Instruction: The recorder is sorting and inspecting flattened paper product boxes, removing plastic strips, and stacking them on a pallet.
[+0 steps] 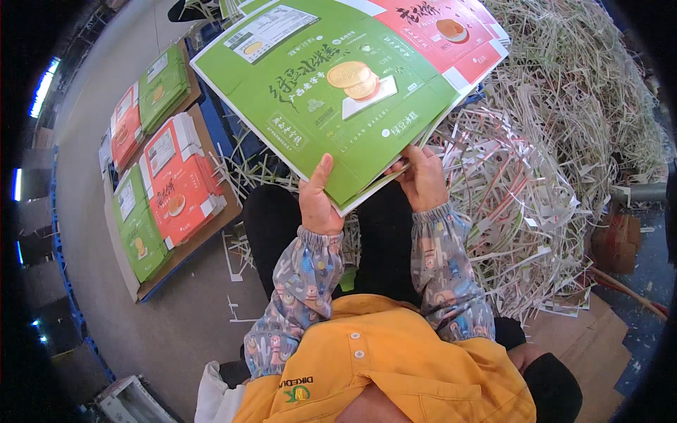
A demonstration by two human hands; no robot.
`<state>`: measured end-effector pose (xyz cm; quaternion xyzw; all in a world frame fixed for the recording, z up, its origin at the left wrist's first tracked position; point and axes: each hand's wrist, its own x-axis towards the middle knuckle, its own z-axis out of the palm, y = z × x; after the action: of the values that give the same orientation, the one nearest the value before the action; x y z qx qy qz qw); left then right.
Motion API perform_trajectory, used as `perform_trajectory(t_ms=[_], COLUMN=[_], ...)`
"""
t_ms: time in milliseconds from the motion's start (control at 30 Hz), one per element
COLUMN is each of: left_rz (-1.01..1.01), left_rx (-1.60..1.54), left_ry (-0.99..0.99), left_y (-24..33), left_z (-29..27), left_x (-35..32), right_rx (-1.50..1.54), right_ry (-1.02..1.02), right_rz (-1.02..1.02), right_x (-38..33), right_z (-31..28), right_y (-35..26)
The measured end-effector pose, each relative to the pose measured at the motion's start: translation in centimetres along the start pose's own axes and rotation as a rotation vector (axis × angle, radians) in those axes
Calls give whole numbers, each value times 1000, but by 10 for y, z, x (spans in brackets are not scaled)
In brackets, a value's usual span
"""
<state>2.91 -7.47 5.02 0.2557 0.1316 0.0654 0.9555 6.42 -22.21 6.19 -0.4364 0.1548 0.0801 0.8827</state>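
Note:
A large printed cardboard sheet point(303, 106), green on the left and red on the right with pictures of cakes, spreads out above my knees. My left hand point(321, 201) grips its near left corner, thumb on top and the other fingers hidden beneath. At the near edge, my right hand point(425, 180) is closed with bent fingers around the sheet's border, where narrow strips show. More sheet layers appear under the top one along the right edge, though how many I cannot tell. Patterned sleeve covers reach both wrists.
To the left, stacks of flat green box blanks point(137, 233) and red box blanks point(176, 183) lie on cardboard over a blue pallet. A big heap of shredded paper strips point(564, 92) fills the right side. Brown cardboard point(578, 338) lies on the floor at the lower right.

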Motion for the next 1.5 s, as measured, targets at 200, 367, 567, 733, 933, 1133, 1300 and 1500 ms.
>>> perform_trajectory(t_ms=[200, 367, 567, 733, 933, 1133, 1300, 1500], left_rz=[-2, -6, 1, 4, 48, -24, -69, -87], left_rx=[-38, -35, -23, -68, 38, -67, -67, -58], left_ry=[7, 9, -10, -37, -85, -100, -90, -124], left_y=[-3, -6, -4, -6, -7, -5, -1, 0], left_z=[0, -5, 0, -6, -8, -5, -1, 3], left_x=[2, 3, 2, 5, 7, 8, 4, 3], right_rx=[-169, 63, 160, 136, 388, 397, 411, 113], right_ry=[58, -102, -234, -352, -325, -382, -167, -109], right_rz=[-87, -17, 53, 5, 3, 8, 74, -175], right_x=[-5, -2, 0, 0, 3, 6, 0, 7], right_z=[0, -14, -21, -27, -22, -30, -11, -7], right_y=[-2, 3, 1, -3, 14, 13, 8, 14])
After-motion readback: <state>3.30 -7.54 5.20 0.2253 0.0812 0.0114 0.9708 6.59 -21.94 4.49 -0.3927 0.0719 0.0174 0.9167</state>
